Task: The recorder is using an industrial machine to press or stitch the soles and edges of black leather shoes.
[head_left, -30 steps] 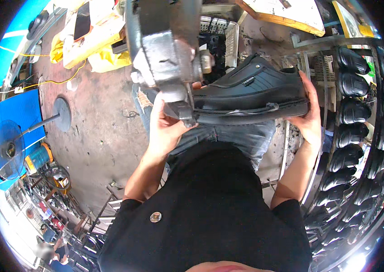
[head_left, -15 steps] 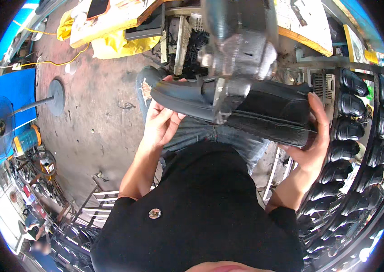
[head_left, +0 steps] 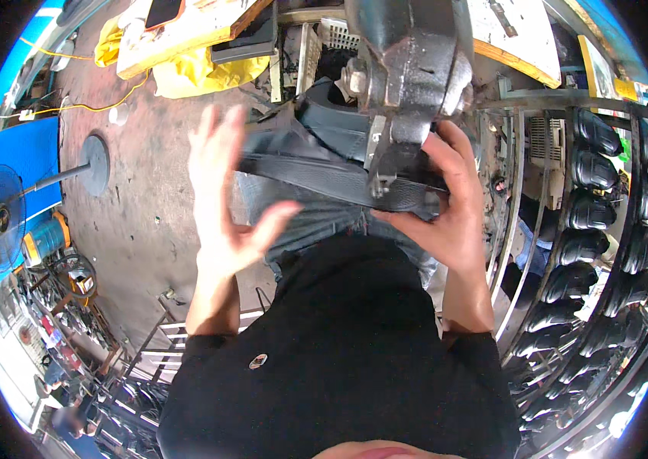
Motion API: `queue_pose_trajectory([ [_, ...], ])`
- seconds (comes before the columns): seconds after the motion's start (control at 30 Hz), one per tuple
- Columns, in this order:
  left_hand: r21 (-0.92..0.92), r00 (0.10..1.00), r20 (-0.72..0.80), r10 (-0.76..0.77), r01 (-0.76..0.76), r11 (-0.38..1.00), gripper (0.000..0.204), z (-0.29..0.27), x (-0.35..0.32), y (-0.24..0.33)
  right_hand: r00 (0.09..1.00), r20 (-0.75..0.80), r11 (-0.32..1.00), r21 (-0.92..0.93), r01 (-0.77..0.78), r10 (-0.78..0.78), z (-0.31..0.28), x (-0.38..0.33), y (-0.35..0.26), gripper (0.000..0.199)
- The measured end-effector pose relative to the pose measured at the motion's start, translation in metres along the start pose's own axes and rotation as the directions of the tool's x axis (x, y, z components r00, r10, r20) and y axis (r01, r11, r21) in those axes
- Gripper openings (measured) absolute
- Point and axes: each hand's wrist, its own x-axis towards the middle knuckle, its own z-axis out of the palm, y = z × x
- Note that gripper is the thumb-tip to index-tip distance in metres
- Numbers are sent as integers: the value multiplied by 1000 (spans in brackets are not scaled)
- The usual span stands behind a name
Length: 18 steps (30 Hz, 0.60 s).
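A black shoe (head_left: 312,170) lies under the dark metal head of a machine (head_left: 415,76), its textured sole edge facing me. The machine's narrow metal foot (head_left: 380,164) comes down against the shoe. My right hand (head_left: 450,199) grips the shoe's right end, thumb at the near side and fingers on the far side, partly behind the machine head. My left hand (head_left: 220,203) is off the shoe, just to its left, with fingers spread and smeared by motion. It holds nothing. Part of the shoe is hidden behind the machine.
Racks with several rows of black shoes (head_left: 595,210) stand on the right. Ahead is a workbench (head_left: 209,46) with yellow cloth (head_left: 205,76) below it. To the left are a pedestal fan (head_left: 1,218) and a yellow cable (head_left: 110,105). Another person (head_left: 71,428) is at the lower left.
The shoe has been turned and shifted left under the machine. My left hand has let go of it and moved left; my right hand has moved left with its end.
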Motion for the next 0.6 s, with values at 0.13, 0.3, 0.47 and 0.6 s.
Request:
queue_pose_trajectory([
  [0.13, 66, 961, 267, 65, -86, 994, 99, 17, 40, 35, 999, 19, 987, -159, 38, -35, -1, 7, -17, 90],
  [0.3, -30, 923, 384, 34, -24, 999, 87, 25, 46, 27, 993, 95, 955, -295, -43, 74, -4, 13, -39, 90],
  [0.47, -394, 932, 308, -191, 308, 866, 84, 44, 26, 16, 998, 63, 981, -193, 6, 7, -3, 5, -12, 103],
  [0.6, -708, 888, 330, -321, 457, 538, 97, 66, 3, 9, 998, -46, 996, 79, -31, 35, 28, -32, 76, 117],
])
